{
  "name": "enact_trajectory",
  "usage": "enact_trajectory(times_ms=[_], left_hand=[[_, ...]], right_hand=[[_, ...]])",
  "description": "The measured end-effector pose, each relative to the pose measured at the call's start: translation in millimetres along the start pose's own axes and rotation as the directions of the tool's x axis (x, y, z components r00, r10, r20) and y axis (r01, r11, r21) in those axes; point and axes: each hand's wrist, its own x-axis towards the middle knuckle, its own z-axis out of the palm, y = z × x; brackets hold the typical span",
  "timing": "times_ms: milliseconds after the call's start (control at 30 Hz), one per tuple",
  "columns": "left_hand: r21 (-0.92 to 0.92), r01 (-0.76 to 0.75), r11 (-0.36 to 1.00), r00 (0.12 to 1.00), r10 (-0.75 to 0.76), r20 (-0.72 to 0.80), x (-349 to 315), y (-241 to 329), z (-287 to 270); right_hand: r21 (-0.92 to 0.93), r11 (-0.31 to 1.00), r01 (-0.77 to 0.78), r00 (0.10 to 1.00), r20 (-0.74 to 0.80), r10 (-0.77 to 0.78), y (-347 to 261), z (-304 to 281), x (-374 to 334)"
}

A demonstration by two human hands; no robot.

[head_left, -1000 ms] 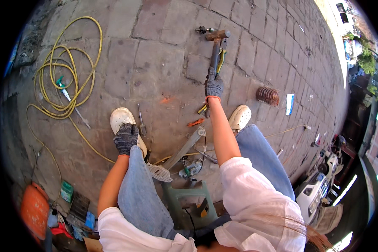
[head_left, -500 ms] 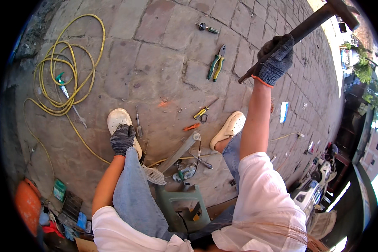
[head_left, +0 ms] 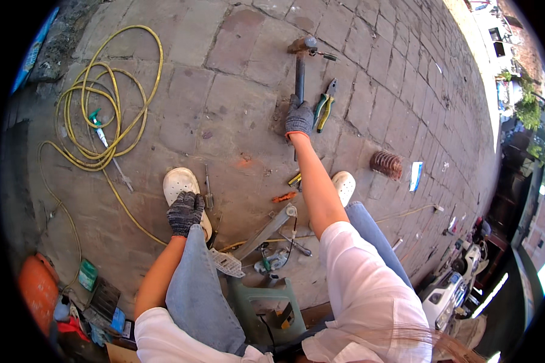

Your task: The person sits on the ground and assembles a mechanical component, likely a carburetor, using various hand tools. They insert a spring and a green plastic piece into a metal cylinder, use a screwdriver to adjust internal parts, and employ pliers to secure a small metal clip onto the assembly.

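My right hand [head_left: 300, 117], in a dark knit glove with an orange cuff, is closed around the dark handle of a hammer [head_left: 300, 78]. The hammer points away from me, its head low over the paving. A small dark tool with a green end [head_left: 327, 55] lies partly hidden by that head. Beside my hand are pliers [head_left: 326, 107] with green and yellow grips. My left hand [head_left: 186, 213], gloved too, drapes over my left knee above a cream clog [head_left: 180, 181], fingers hanging loosely with nothing visible in them.
Coiled yellow hose [head_left: 154, 91] with a green-ended blow gun [head_left: 97, 121] lies left. A rusty coil spring [head_left: 386, 164] sits right of my arm. Between my feet are an orange tool [head_left: 284, 197], a grey metal arm [head_left: 260, 233] and a green stool [head_left: 239, 293].
My right hand has swung the hammer down and left from its raised position at upper right. The coil spring has come into view from behind my arm. My left hand stays at the knee.
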Motion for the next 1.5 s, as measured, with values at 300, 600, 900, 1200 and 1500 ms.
enact_trajectory(times_ms=[300,600,900,1200,1500], left_hand=[[0.008,-0.028,1.000,0.998,0.028,0.056,0.9,-8.3,5.9],[0.025,0.004,1.000,0.995,-0.007,0.099,1.4,-2.9,1.9],[0.028,0.019,0.999,0.996,-0.021,0.082,4.6,-0.2,-3.4],[0.024,-0.040,0.999,0.999,0.040,0.033,4.4,-4.2,5.4],[0.072,0.001,0.997,0.991,-0.011,0.134,4.0,-6.9,10.7]], right_hand=[[0.591,0.800,-0.105,0.989,0.150,0.018,18.4,-26.9,15.8],[0.778,0.495,0.386,0.915,-0.390,-0.102,-60.8,-214.4,33.3],[0.116,0.992,-0.039,0.977,-0.203,0.062,8.3,-77.3,39.0],[0.286,0.952,-0.111,0.993,-0.001,0.117,48.5,-58.4,45.5],[0.441,0.726,-0.527,0.634,0.774,-0.010,34.5,-66.4,-77.4]])
